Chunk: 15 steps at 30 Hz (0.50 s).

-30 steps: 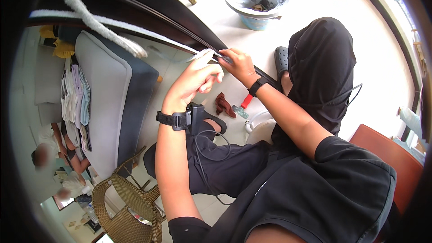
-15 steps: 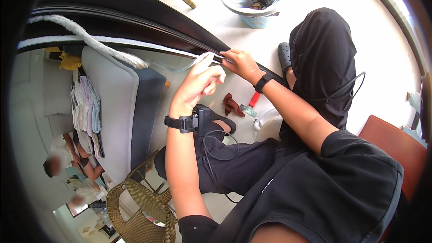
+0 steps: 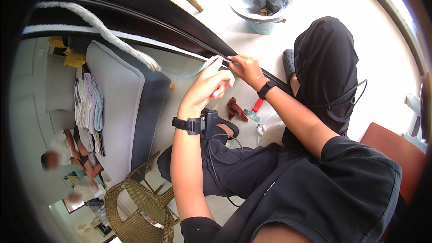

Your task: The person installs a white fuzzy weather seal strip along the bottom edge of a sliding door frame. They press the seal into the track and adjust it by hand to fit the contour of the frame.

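Note:
A long grey-white fuzzy strip (image 3: pixel 105 33) hangs loosely along a black frame (image 3: pixel 148 11) and runs to my hands. My left hand (image 3: pixel 206 85) has its thumb bent in, and its fingertips are closed on the thin pale length of that strip at the frame's edge. Just to its right, my right hand (image 3: pixel 248 71) has its fingers pressed together against the same edge. What lies between those fingers is hidden. Another pale fuzzy line (image 3: pixel 67 28) lies along the frame's lower side.
A bucket (image 3: pixel 265 27) stands on the floor beyond the frame. Below my hands lie a brown cloth (image 3: pixel 236 109) and a red-handled scraper-like tool (image 3: pixel 256 108). Left are a grey sofa (image 3: pixel 119 90) with folded clothes (image 3: pixel 88 103), a wicker chair (image 3: pixel 146 198) and two people.
The whole view has shifted slightly, so things sit a little lower and further right. Both hands keep nearly the same grip and place on the frame's edge.

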Tool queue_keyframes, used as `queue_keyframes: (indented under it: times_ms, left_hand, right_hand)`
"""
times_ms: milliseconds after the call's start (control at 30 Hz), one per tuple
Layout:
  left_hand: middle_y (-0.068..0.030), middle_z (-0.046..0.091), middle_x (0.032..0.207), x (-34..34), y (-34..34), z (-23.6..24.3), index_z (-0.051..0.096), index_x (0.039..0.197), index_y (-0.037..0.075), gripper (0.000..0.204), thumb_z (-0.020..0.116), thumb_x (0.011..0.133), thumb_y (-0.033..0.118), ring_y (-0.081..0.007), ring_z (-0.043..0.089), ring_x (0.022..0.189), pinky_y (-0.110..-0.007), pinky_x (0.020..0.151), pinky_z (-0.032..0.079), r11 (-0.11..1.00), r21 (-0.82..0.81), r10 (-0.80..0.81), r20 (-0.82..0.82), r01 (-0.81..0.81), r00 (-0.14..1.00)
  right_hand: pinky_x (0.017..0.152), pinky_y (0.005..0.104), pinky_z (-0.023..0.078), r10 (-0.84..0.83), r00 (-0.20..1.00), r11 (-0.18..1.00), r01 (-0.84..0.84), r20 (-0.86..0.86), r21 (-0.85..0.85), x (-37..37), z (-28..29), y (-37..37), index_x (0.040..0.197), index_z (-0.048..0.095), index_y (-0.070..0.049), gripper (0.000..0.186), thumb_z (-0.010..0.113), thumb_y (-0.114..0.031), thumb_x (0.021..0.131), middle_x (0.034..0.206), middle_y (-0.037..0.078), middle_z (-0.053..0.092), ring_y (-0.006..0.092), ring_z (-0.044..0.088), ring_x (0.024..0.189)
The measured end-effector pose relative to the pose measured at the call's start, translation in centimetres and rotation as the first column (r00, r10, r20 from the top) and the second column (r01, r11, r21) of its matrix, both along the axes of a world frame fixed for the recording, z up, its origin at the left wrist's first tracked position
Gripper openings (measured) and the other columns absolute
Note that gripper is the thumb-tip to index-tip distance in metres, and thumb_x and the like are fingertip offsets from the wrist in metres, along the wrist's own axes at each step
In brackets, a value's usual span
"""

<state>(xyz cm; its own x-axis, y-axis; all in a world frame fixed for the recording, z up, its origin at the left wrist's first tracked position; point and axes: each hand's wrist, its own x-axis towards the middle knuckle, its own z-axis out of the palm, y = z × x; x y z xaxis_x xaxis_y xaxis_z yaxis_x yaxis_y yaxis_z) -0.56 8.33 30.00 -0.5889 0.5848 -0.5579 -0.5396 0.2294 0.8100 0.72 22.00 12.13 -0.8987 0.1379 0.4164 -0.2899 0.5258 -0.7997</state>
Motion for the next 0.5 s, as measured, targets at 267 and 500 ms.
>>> queue_keyframes:
  times_ms: [267,500]
  left_hand:
    - [-0.0041,0.054,0.070,0.2,-0.2,0.2,0.021,0.142,-0.001,0.064,0.052,0.086,0.009,-0.0034,0.035,0.041,-0.018,0.040,0.028,1.000,-0.024,0.010,-0.022,-0.011,1.000]
    - [-0.0034,0.053,0.070,0.2,-0.3,0.4,0.014,0.144,-0.005,0.071,0.051,0.084,0.009,-0.0036,0.036,0.043,-0.019,0.042,0.028,0.999,-0.039,-0.005,-0.035,0.003,0.999]
  right_hand:
    - [0.065,0.0364,0.053,-0.036,0.999,0.999,0.036,-0.005,0.002,0.4,2.3,-0.7,0.099,0.065,-0.008,0.023,0.068,-0.021,0.081,0.087,0.010,0.066,0.0297,0.064,0.073]
    - [0.063,0.0399,0.052,0.109,0.992,0.991,-0.113,0.057,0.067,-0.4,1.8,-0.1,0.104,0.065,-0.007,0.023,0.063,-0.014,0.082,0.087,0.013,0.066,0.0335,0.063,0.074]
